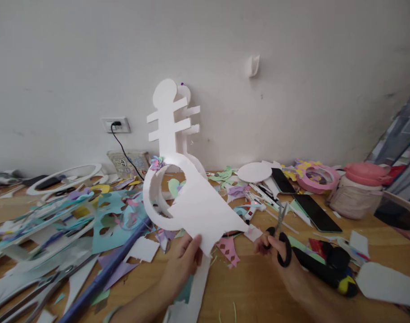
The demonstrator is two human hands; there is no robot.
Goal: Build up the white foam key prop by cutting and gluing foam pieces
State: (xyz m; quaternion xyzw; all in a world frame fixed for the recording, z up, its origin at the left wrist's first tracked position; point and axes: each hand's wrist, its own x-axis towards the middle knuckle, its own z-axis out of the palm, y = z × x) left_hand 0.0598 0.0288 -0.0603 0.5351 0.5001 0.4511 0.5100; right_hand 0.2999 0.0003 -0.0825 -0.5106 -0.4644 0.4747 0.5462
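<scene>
My left hand (pixel 187 258) pinches the lower edge of a white cut-out board piece (pixel 208 206), thumb on the near face. The piece has a broad slanted body, a pointed right tip and a jagged lower edge. Behind its upper left rises a white standing shape (pixel 167 121) with a round top and short crossbars; where the two meet I cannot tell. A small pastel paper flower (pixel 156 162) sits on the white ring beside it. My right hand (pixel 272 246) has its fingers in the black handles of small scissors (pixel 281 220), blades pointing up.
Paper scraps (pixel 110 224) and large metal shears (pixel 53 280) lie at left beside a blue rod (pixel 107 269). At right are a glue gun (pixel 253 207), two dark phones (pixel 317 213), a pink ring (pixel 317 179), a pink-lidded jar (pixel 358 193) and a black-handled tool (pixel 321 269).
</scene>
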